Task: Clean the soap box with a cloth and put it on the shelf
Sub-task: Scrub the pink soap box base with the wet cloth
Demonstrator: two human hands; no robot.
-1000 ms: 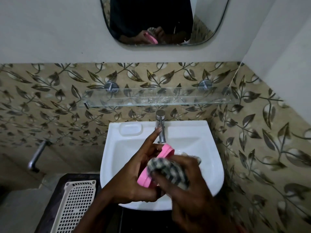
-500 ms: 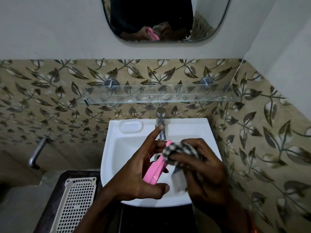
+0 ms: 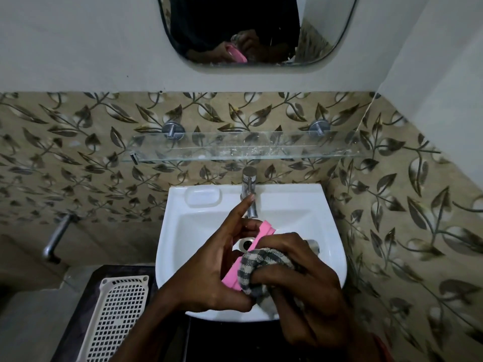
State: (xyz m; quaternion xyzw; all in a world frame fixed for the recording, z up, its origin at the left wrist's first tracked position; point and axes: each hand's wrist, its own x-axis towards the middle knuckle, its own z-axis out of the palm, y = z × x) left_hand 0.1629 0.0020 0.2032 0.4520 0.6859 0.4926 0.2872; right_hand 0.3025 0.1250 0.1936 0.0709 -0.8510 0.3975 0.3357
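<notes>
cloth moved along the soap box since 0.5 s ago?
Yes. The cloth slid from the soap box's tap-side end toward the near sink rim.

Glass shelf (image 3: 261, 152) on two metal wall pegs, white sink (image 3: 300, 205) below

One cam only, head-worn, wide-angle, so no 2nd view to overlap. Looks fwd and down from standing height, facing the back wall square-on. Sink (image 3: 326, 205) sits close below, centre frame; glass shelf (image 3: 235, 148) mid-frame; mirror (image 3: 326, 27) cut by top edge. Walls bend at edges.
</notes>
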